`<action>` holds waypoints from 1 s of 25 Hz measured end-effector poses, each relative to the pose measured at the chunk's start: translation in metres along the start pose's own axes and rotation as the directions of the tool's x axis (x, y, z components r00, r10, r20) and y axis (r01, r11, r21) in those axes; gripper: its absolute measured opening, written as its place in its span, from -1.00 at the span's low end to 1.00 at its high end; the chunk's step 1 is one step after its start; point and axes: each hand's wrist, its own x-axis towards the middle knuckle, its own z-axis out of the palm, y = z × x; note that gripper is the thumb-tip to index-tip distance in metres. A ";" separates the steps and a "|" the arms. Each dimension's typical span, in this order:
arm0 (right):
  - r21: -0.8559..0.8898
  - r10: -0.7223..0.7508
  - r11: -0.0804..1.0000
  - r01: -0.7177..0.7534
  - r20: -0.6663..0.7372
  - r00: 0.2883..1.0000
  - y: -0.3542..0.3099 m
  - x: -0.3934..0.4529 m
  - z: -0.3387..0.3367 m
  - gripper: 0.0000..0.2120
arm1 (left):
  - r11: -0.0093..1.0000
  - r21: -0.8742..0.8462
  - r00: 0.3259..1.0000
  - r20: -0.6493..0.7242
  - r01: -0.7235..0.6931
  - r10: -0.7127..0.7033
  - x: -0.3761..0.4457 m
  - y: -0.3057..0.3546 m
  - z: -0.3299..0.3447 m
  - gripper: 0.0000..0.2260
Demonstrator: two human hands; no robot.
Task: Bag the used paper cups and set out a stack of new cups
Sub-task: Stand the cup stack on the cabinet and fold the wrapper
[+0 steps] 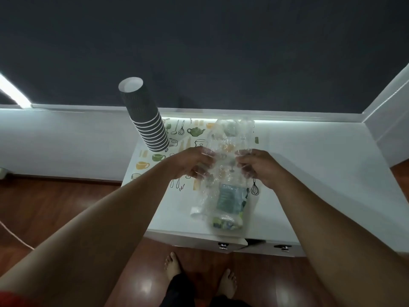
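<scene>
A clear plastic bag (pixel 228 165) is held up over the middle of the white counter (pixel 321 169), its crumpled upper part rising toward twelve o'clock and its lower end drooping down to the counter at six o'clock. Something with a grey-green printed label and a yellow-green patterned end shows through the film near the bottom; what it is cannot be told through the plastic. The left hand (pixel 192 162) grips the bag's edge at nine o'clock of the bag, fingers curled and pinching the film. The right hand (pixel 259 167) grips the opposite edge at three o'clock, fingers likewise bent and pinching the plastic, so the bag is stretched between the two hands.

At ten o'clock from the bag stands a stack of dark paper cups (pixel 146 120) with white rims, mouth-down on the counter, appearing to lean toward eleven o'clock in the wide-angle view. It rests on a printed mat (pixel 155 160) showing teapots, mugs, whisks and ladles, which lies beneath the bag as well.

Beyond the counter at twelve o'clock is a dark wall. At six o'clock, bare feet stand on a glossy wooden floor (pixel 55 207).
</scene>
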 end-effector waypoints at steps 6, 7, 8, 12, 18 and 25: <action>0.075 -0.138 0.988 0.134 0.048 0.989 -0.011 -0.012 0.008 -0.68 | 0.936 -0.258 0.962 -0.197 -0.239 0.191 -0.005 -0.011 -0.007 -0.69; 0.043 -0.196 0.979 0.198 -0.033 0.980 -0.014 -0.016 0.012 -0.75 | 0.910 -0.339 0.965 -0.194 -0.237 0.178 -0.006 -0.009 -0.005 -0.71; -0.021 -0.252 0.968 0.251 -0.126 0.960 -0.018 -0.018 0.016 -0.79 | 0.875 -0.430 0.973 -0.166 -0.220 0.163 -0.008 -0.006 -0.003 -0.75; -0.255 -0.466 0.881 0.398 -0.336 0.818 -0.022 -0.012 0.026 -0.60 | 0.740 -0.672 0.996 0.077 0.024 0.038 -0.018 0.003 -0.008 -0.57; -0.185 -0.427 0.903 0.387 -0.473 0.770 -0.024 -0.018 0.027 -0.72 | 0.978 -0.194 0.994 -0.065 0.072 -0.086 -0.023 0.004 0.012 -0.82; 0.168 0.036 0.985 -0.036 0.003 0.999 -0.004 -0.021 0.016 -0.79 | 0.994 0.094 0.989 -0.132 -0.048 0.060 -0.014 0.009 0.005 -0.72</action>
